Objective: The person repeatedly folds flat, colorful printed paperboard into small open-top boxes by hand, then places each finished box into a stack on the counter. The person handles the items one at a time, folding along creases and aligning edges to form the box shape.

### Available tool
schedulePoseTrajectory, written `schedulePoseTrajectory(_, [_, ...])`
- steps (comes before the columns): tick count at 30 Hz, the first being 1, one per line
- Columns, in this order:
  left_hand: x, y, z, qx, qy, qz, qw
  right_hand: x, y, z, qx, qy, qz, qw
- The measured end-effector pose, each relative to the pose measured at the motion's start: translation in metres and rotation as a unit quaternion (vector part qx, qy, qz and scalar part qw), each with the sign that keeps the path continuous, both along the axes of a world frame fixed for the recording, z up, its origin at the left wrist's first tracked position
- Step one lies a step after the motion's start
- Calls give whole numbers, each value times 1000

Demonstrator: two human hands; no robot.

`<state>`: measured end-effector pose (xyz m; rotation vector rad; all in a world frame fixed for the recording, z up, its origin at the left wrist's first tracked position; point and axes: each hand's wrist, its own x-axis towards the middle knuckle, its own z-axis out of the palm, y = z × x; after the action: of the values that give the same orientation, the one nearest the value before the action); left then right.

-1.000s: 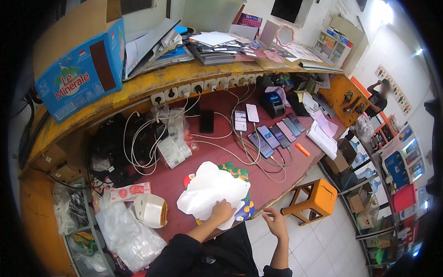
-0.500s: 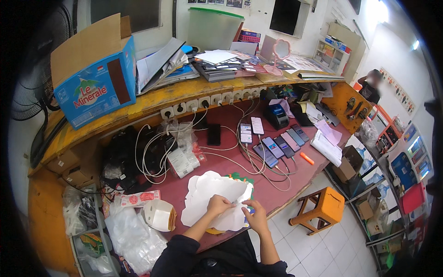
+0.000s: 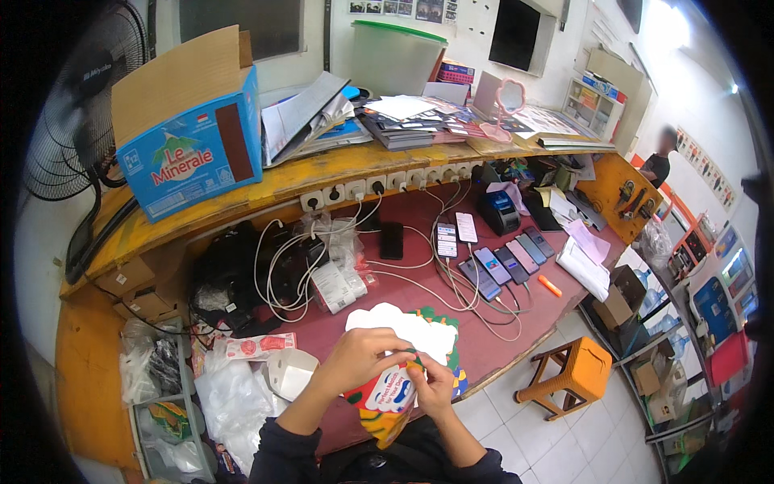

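Note:
Close in front of me, both hands hold a die-cut paperboard carton blank (image 3: pixel 393 391), its colourful red, yellow and green printed side with a white label showing. It hangs tilted and partly curled. My left hand (image 3: pixel 363 360) pinches its upper edge, fingers bent across the top. My right hand (image 3: pixel 434 387) grips its right side, the thumb close to the left fingertips. The contact between the fingertips is partly hidden. Behind the hands, on the red desk, lie more carton blanks (image 3: pixel 397 320), white side up, with green scalloped edges showing. A folded white paperboard box (image 3: pixel 290 373) stands left of my left forearm.
Several phones (image 3: pixel 488 264) on charging cables lie at the right of the desk (image 3: pixel 387 289), by an orange marker (image 3: pixel 550 285). Clear plastic bags (image 3: pixel 234 399) crowd the left. A row of sockets (image 3: pixel 355 189) runs below the raised shelf. An orange stool (image 3: pixel 567 373) stands at right.
The carton blank, flatter with its white side up before, is now raised and turned so that its printed side shows. Both hands have come up with it; the whole view has shifted slightly.

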<state>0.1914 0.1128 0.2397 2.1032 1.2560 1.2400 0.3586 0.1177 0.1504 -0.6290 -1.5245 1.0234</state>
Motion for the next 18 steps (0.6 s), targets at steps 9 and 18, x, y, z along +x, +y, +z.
schedulePoseTrajectory(9, [-6,-37,-52,-403,-626,-138,653,23,2,35,84,-63,60,993])
schedulePoseTrajectory(18, [39,-56,-53,-282,-646,66,706,-3,-16,33,-34,78,-165,983])
